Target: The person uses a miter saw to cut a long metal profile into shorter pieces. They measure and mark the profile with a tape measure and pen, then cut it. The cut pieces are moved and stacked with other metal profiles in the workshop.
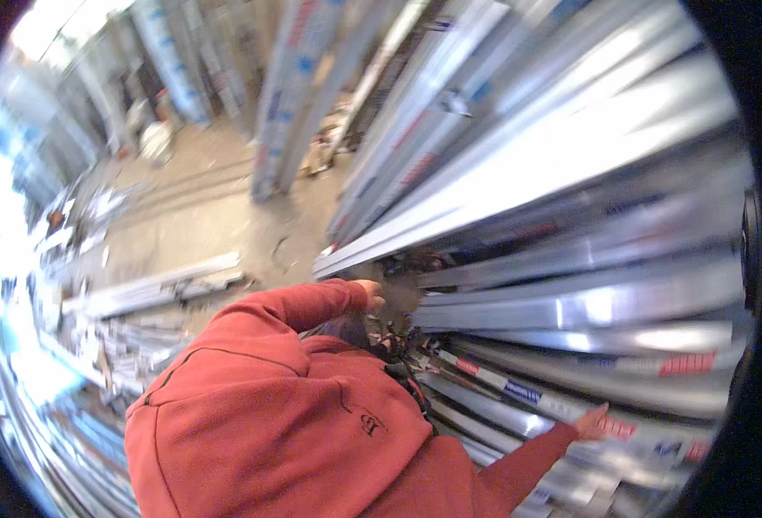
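My right hand, at the end of a stretched arm, lies against a long metal profile wrapped in film with red and blue print. Its thumb and fingers look apart, and they do not wrap round the profile. My left hand hangs in front of my body with the elbow bent, near the lower end of a white-bright profile. Its fingers are small and blurred, and I see nothing in it. Both arms wear red sleeves.
Several long silvery profiles stand packed along the right. Wrapped profiles stand upright ahead. At the left, white lengths and scattered offcuts lie on the brown floor. A whitish bag-like bundle sits farther off.
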Available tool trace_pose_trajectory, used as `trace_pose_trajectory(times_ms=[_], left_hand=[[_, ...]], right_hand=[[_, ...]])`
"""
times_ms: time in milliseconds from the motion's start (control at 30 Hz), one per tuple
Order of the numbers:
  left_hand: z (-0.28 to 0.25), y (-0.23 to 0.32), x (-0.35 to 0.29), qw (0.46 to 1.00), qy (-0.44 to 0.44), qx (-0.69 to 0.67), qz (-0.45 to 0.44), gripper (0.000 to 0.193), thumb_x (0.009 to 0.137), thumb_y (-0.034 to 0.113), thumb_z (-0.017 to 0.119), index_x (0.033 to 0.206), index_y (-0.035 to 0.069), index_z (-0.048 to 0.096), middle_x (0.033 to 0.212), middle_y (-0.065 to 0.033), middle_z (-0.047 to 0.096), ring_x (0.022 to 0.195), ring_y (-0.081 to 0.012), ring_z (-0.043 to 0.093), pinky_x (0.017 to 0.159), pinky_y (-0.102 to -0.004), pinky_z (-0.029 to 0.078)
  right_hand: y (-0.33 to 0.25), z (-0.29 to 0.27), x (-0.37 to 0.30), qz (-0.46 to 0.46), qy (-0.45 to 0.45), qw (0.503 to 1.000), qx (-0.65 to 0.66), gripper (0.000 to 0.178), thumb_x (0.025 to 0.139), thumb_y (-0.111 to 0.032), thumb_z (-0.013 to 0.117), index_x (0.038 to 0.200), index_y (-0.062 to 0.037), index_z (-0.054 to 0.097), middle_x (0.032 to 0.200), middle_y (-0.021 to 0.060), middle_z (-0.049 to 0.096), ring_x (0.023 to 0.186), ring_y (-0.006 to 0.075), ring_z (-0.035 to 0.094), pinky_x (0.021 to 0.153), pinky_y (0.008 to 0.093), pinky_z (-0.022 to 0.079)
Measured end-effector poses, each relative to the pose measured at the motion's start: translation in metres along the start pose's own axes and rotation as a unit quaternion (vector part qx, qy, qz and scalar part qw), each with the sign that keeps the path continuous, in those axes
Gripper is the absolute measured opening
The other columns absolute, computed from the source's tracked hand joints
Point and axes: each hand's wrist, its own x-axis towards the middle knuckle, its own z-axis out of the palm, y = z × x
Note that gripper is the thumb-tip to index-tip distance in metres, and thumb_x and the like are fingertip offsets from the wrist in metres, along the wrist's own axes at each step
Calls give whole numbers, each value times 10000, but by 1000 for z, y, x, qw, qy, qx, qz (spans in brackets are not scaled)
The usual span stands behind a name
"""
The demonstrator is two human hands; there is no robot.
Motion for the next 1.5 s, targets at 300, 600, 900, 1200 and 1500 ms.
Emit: trace_pose_trajectory(times_ms=[300,600,900,1200,1500], left_hand=[[108,-254,-162,907,187,-198,-322,411,795,398,640,1019,66,729,1029,-198,706,967,-347,677,877,-430,519],[146,-355,-231,847,261,-346,-308,453,843,432,625,1055,43,716,1052,-189,702,1014,-344,657,889,-423,511],[160,-477,-301,609,457,-558,-329,395,832,390,649,1030,56,722,992,-161,719,968,-285,683,861,-385,519],[232,-491,-304,513,392,-618,-448,399,838,423,678,973,52,736,780,-99,719,684,-197,675,681,-357,538],[101,-546,-291,512,314,-666,-443,484,862,502,613,1060,75,725,873,-152,719,788,-263,678,744,-410,525]], right_hand=[[87,71,-129,230,-198,940,-158,624,821,-521,680,1125,24,663,1056,178,704,973,294,677,876,416,521],[-92,146,-595,-57,-810,561,-160,421,842,-226,712,1158,45,651,919,101,702,745,161,653,679,300,532],[-227,253,-782,-309,-811,462,-183,351,835,-216,676,1054,59,683,858,128,708,667,173,659,644,319,549],[-306,359,-963,-398,-847,292,-199,288,849,-178,662,1003,63,697,740,93,680,630,151,633,593,297,521],[-441,466,-1190,-450,-835,186,-255,286,849,-323,627,806,-44,672,642,78,615,517,194,592,426,333,445]])
